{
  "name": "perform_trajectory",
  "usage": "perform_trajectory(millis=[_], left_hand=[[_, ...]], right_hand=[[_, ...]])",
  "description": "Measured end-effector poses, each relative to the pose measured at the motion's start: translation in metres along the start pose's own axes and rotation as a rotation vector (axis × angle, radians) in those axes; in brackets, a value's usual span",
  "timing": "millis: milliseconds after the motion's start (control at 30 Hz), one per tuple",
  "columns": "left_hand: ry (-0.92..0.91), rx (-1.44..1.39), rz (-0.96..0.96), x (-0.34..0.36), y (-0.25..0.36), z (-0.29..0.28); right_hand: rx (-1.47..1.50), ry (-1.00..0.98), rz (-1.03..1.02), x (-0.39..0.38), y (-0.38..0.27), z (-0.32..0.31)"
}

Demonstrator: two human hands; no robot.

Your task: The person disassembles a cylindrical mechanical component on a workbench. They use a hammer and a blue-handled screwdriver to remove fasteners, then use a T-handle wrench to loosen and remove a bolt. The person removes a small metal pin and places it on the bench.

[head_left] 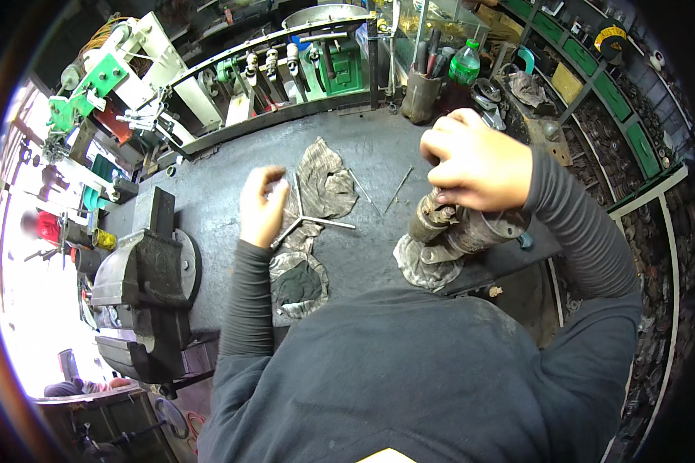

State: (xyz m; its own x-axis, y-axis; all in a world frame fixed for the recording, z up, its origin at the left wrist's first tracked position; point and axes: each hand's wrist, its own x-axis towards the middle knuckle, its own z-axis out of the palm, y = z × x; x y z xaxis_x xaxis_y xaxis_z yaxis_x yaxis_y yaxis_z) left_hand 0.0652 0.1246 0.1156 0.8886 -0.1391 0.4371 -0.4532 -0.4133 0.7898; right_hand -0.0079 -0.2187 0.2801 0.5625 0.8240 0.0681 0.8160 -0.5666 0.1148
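Note:
My right hand (475,158) is closed over the top of a starter-motor-like metal part, its fingers curled together. What they pinch is hidden beneath them. The part has a small cylinder (426,222) beside a larger body (475,231), and a crumpled grey rag (425,266) lies under its near end. My left hand (261,208) hovers beside a Y-shaped three-way wrench (328,223), fingers loosely bent and thumb apart, with nothing visible in it. The wrench rests across a dirty striped rag (324,181). Two thin rods (398,189) lie between the hands.
A large bench vise (143,262) stands at the left edge of the dark workbench (232,154). Another rag (300,287) lies near my body. At the back are a tool rack (274,73), a tool holder (422,92) and a green bottle (465,63). Shelves (625,123) line the right.

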Motion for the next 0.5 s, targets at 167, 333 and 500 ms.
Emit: perform_trajectory(millis=[167, 333, 500], left_hand=[[0.076, -0.273, 0.740, 0.035, 0.172, -0.064], [0.192, -0.326, 0.947, 0.031, 0.224, -0.104], [0.226, -0.332, 0.998, 0.028, 0.252, -0.122]], right_hand=[[0.175, 0.044, 0.126, -0.024, 0.013, 0.009], [0.079, 0.007, 0.044, -0.010, 0.002, 0.008], [0.062, 0.033, 0.103, -0.013, -0.015, 0.004]])
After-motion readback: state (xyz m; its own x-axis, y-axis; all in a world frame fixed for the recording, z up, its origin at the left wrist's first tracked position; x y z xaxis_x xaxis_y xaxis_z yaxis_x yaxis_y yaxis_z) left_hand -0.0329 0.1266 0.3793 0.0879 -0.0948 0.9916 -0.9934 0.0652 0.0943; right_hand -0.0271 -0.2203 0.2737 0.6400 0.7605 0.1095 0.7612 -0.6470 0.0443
